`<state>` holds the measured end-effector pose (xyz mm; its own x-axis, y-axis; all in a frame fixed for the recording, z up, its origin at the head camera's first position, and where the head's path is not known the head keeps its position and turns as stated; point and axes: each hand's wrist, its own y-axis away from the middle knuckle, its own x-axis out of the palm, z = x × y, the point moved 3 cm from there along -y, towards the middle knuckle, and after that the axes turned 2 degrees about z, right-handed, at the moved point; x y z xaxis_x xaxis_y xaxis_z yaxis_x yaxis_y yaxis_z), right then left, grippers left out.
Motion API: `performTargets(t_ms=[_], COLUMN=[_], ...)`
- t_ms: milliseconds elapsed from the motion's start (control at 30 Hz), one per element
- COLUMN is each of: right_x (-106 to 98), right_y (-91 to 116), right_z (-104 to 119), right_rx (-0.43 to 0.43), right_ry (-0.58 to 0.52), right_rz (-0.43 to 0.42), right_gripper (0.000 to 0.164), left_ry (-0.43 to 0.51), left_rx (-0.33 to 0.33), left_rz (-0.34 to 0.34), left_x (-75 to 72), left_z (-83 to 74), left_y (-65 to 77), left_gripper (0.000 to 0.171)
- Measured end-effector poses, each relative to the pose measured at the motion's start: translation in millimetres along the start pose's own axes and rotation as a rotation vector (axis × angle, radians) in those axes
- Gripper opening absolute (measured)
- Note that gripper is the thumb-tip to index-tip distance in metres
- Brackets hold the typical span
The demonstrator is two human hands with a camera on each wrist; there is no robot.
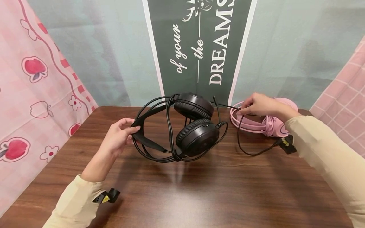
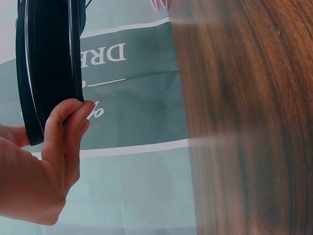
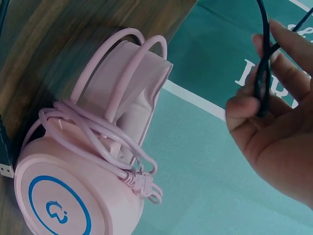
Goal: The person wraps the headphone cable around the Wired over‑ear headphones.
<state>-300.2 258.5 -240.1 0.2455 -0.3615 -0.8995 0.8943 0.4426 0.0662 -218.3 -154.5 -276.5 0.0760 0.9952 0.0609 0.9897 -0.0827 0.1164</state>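
A black over-ear headset [image 1: 198, 139] with a thin microphone boom is held up over the table, its ear cups facing right. Its headband [image 2: 51, 63] is gripped between the thumb and fingers of my left hand [image 1: 118, 137]. Some of the cable is wound around the headset. My right hand [image 1: 260, 104] pinches the black cable [image 3: 265, 29], which runs across to the headset and also hangs in a loop below the hand. At the far left of the right wrist view, a USB plug [image 3: 7, 170] shows. Behind the right hand lies a pink headset [image 1: 280, 126].
The pink headset's own cable [image 3: 93, 127] is bundled around it. Everything is over a dark wooden table [image 1: 159, 190]. A green printed cloth [image 1: 188, 72] hangs at the back, with pink patterned cloths [image 1: 34, 95] at the sides.
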Motion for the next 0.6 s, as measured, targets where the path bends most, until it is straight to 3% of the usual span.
performTargets(t_ms=[300,400,600], right_x=[-1.7,-1.7,-0.6], right_y=[1.1,2.3,8.5], right_z=[-2.1,-5.3,-18.3], right_rx=[0.02,0.029,0.066], right_ry=[0.065,0.016,-0.184], right_rz=[-0.021,-0.032,0.007], right_gripper=[0.017,0.016,0.017], left_ry=[0.001,0.011,0.052], left_rx=[-0.01,-0.004,0.004], left_rz=[-0.006,-0.005,-0.016], left_x=[0.0,-1.0,-8.7], left_z=[2.6,2.5,0.7], left_y=[-1.4,-1.1,1.3], left_gripper=[0.013,0.014,0.014])
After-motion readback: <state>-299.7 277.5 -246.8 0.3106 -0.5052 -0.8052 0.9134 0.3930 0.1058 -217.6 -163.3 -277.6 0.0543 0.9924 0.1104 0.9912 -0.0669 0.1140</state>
